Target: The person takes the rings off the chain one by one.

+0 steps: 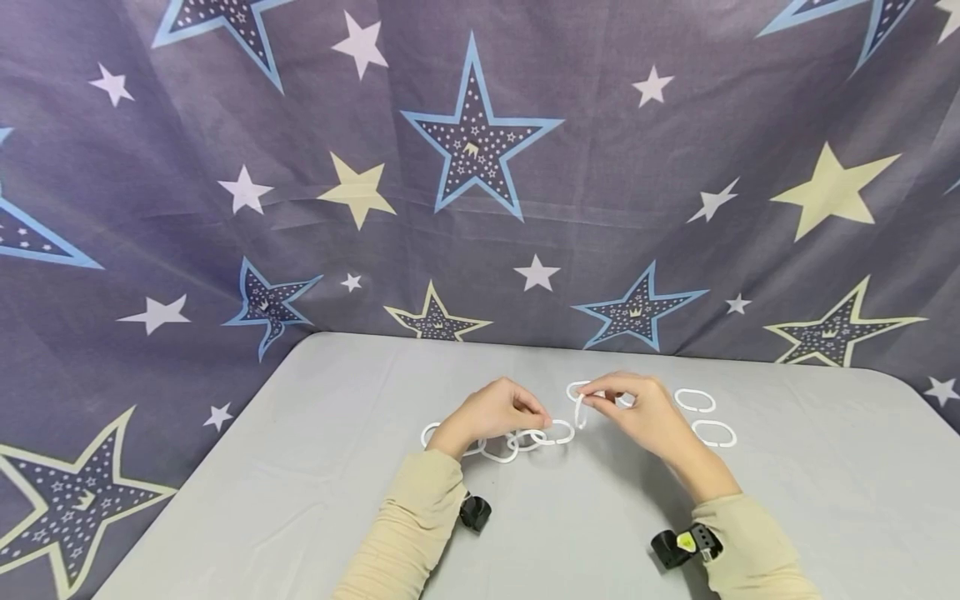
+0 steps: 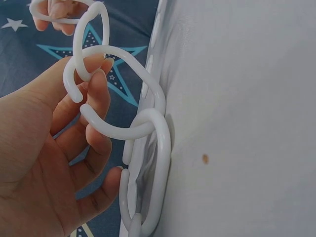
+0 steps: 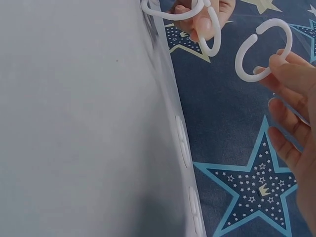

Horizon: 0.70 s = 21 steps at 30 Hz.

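Note:
My left hand [image 1: 497,412] pinches the end link [image 2: 77,44] of a chain of white plastic links between thumb and fingertips. That end link hooks through a gapped link [image 2: 145,71], and further chain links [image 1: 498,458] trail left beneath the hand and wrist. To the right, my right hand [image 1: 637,412] pinches a single white link [image 3: 239,61] by its edge. This oval has a small gap near its top. In the head view it stands on end, just apart from the chain's end link.
Two loose white links, a far one [image 1: 693,410] and a nearer one [image 1: 734,437], lie right of my right hand. Another link [image 1: 572,385] lies behind the right fingers, partly hidden. The grey tabletop [image 1: 555,533] meets a star-patterned cloth at its back edge.

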Motion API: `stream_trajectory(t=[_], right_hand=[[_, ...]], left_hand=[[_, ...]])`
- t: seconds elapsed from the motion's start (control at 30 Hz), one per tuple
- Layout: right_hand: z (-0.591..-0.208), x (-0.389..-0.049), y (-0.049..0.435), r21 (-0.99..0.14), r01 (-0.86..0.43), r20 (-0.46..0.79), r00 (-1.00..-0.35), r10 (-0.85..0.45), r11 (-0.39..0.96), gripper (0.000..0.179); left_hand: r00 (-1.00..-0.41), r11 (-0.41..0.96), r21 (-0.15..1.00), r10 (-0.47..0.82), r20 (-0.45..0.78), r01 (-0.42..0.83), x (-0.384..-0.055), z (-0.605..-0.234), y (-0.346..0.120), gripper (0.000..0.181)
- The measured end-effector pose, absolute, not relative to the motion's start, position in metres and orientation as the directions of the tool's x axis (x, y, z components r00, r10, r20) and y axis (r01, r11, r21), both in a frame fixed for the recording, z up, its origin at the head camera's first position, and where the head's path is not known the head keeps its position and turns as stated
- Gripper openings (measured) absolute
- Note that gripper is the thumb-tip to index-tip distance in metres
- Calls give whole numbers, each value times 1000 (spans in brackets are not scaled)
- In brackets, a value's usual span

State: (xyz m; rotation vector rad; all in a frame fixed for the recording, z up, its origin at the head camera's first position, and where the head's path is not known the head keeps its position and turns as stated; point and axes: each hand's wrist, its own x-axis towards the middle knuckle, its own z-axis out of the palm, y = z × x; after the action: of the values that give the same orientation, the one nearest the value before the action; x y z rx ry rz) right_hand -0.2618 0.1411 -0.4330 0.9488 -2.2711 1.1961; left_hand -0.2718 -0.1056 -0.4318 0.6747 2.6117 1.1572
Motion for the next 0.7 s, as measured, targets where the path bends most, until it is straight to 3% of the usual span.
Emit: stream_trajectory(t=[0.27, 0.7], right_hand=[[-431, -265, 148, -526, -728, 623, -682, -384, 439, 22], [-417, -264, 168, -538, -613, 471, -788, -397, 579, 16]], left_hand=[[-875, 592, 737, 484, -1, 327, -271, -431, -105, 9], [-882, 596, 741, 471, -9, 311, -272, -432, -105, 11]])
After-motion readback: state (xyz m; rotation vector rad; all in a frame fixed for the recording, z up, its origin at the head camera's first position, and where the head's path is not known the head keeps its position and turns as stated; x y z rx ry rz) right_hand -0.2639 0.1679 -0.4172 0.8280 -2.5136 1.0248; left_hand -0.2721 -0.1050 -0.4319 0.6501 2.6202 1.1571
